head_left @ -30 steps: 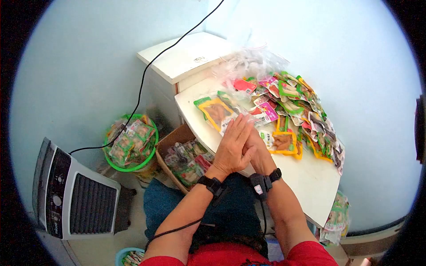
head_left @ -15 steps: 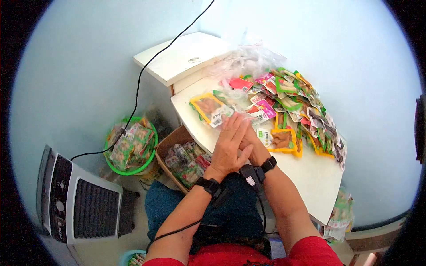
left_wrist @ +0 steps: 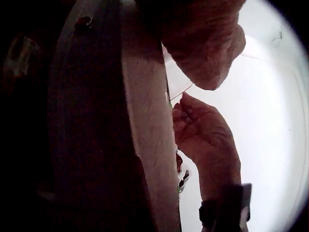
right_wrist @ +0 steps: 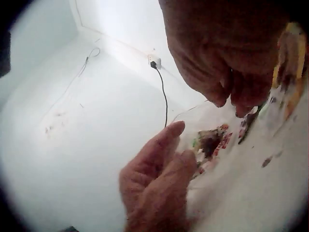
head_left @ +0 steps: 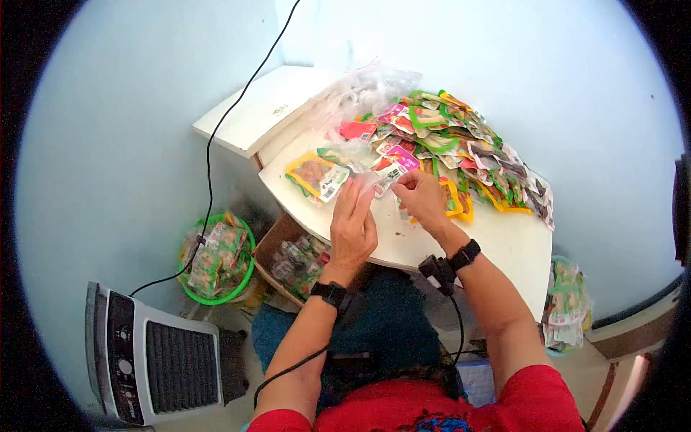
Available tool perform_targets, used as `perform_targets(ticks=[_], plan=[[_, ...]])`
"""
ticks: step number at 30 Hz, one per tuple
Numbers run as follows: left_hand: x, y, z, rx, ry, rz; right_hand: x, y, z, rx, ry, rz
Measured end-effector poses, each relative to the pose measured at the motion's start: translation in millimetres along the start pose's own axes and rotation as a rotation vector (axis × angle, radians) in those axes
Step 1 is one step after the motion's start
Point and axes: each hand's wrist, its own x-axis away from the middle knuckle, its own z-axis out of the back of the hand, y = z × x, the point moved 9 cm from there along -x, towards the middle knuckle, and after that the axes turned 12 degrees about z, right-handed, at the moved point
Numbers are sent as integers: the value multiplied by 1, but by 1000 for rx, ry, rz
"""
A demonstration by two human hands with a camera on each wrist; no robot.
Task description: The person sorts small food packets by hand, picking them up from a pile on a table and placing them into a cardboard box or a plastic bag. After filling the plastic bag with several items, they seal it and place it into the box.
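Note:
A clear plastic bag point(head_left: 366, 178) lies on the white table in front of both hands, its film loose and see-through. My left hand point(head_left: 351, 229) touches the near side of the bag with fingers nearly straight, the thumb apart from them. Just to the right, my right hand point(head_left: 426, 201) pinches the bag's edge between thumb and curled fingers. In the left wrist view the bag's thin pink edge runs towards the right hand point(left_wrist: 205, 128). A yellow-edged food packet point(head_left: 315, 175) is left of the bag. The right wrist view shows a colourful packet point(right_wrist: 212, 142) beyond the left hand point(right_wrist: 154, 179).
A large heap of food packets point(head_left: 461, 144) covers the table's right back. Clear bags point(head_left: 367, 90) are piled behind. Below on the left are a cardboard box point(head_left: 272, 241) of packets, a green-rimmed basket point(head_left: 248, 277) and an air cooler point(head_left: 180, 360). A black cable point(head_left: 210, 173) hangs nearby.
The hands, earlier pressed together over the bag, have parted. My right hand has moved right and now pinches the bag's edge; the left stays at it. The head view has shifted.

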Motion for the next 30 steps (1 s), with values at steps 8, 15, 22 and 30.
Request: perform_targets(ticks=[8, 15, 22, 30], plan=[[15, 13, 23, -394, -196, 7, -13, 1, -21, 447, -47, 573], [14, 19, 22, -667, -274, -204, -24, 8, -25, 502, -107, 593], [-10, 23, 41, -609, -304, -191, -25, 1, -14, 311, -22, 688], [-96, 44, 105, -563, -260, -143, -16, -81, 19, 130, 144, 970]])
